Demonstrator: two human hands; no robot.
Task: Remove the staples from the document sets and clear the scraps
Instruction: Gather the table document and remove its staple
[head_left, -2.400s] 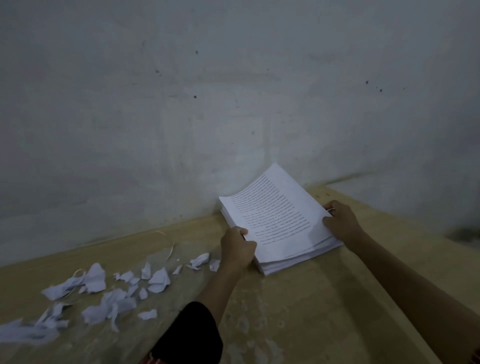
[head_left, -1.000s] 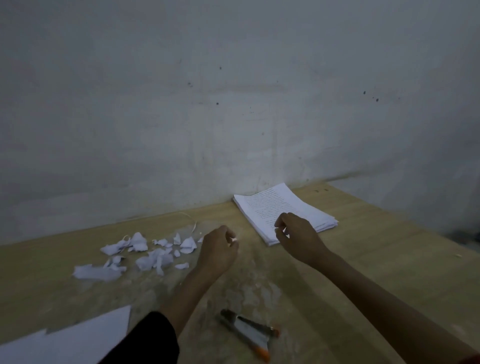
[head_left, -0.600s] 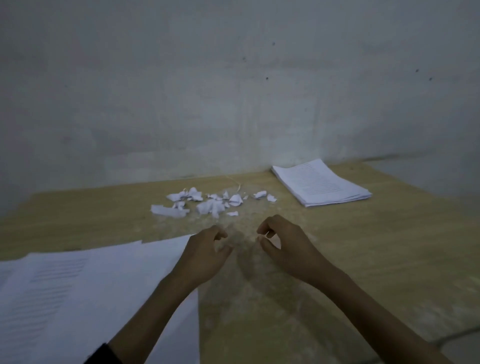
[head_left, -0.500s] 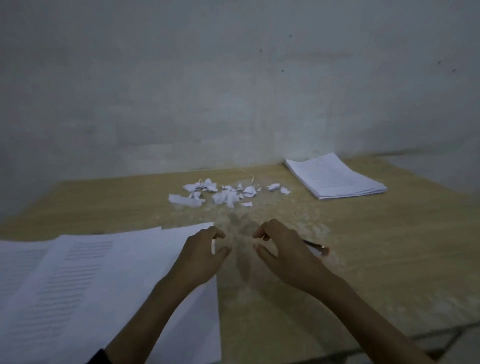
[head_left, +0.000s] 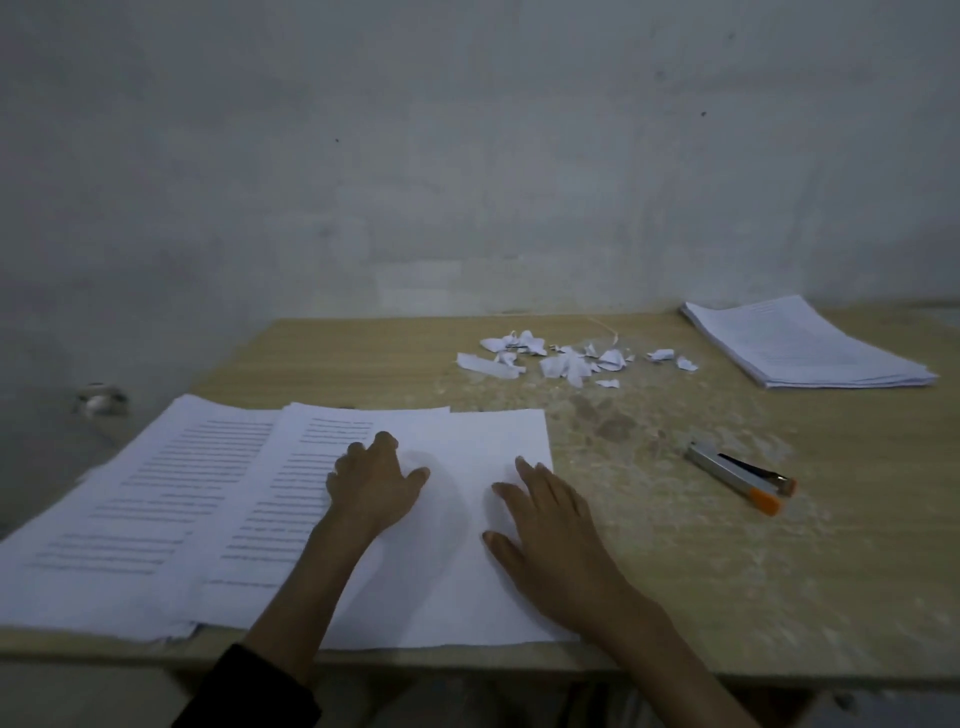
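The document sets (head_left: 291, 493) lie fanned out in the lower left of the frame, near the front edge of the tabletop (head_left: 779, 571). Printed pages show at the left, and a blank sheet (head_left: 457, 571) lies over them toward the centre. Both hands rest on this spread. The left hand (head_left: 371, 483) lies where the print meets the blank sheet, thumb out to the side and nothing held. The right hand (head_left: 550, 530) lies flat on the blank sheet's right part, fingers straight and spread, also holding nothing. No staple can be made out at this size.

Right of centre, well apart from either hand, a silver tool (head_left: 737, 475) with an orange tip lies untouched on the bare wood. Whether it is a stapler or a staple remover cannot be told. Above centre, a loose scatter of torn white scraps (head_left: 566, 358) lies near the back edge. A squared-up stack (head_left: 800, 343) of pages sits in the upper right, against the grey wall (head_left: 467, 156).

The step in hand looks like picking the next set from the spread, with the scraps not yet cleared. The next move likely calls for one hand to pin the chosen set down. The other hand would find its stapled corner and work the staple out, with fingertips or the tool, without tearing more paper.
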